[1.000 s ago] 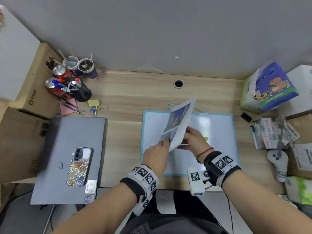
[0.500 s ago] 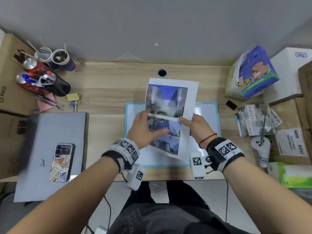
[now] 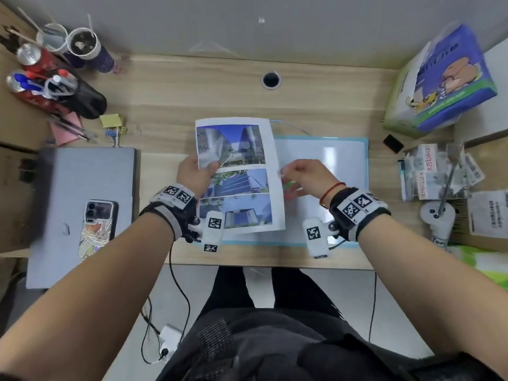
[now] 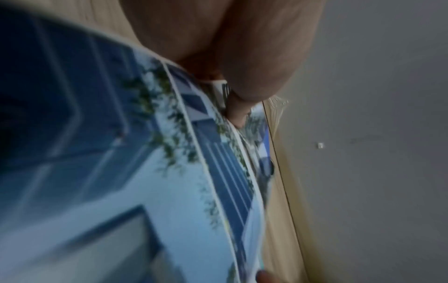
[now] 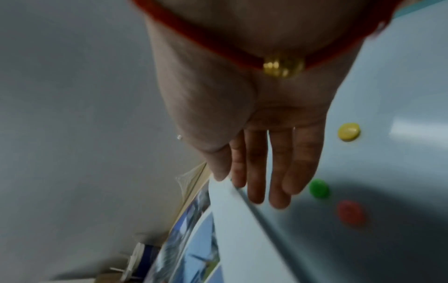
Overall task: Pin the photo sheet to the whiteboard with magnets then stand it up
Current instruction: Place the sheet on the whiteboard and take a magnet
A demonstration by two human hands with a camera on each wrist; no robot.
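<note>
The photo sheet, printed with three building pictures, is face up over the left half of the whiteboard, which lies flat on the desk. My left hand grips the sheet's left edge, thumb on top of the sheet. My right hand pinches the right edge with thumb and forefinger, its other fingers straight. A yellow magnet, a green magnet and a red magnet sit on the bare board just under that hand.
A closed grey laptop with a phone on it lies to the left. Cans, cups and a pen pouch crowd the back left. A tissue pack, packets and a white controller fill the right side.
The sheet turned from edge-on to face up and came down over the board's left half. My left hand slid from the sheet's middle to its left edge.
</note>
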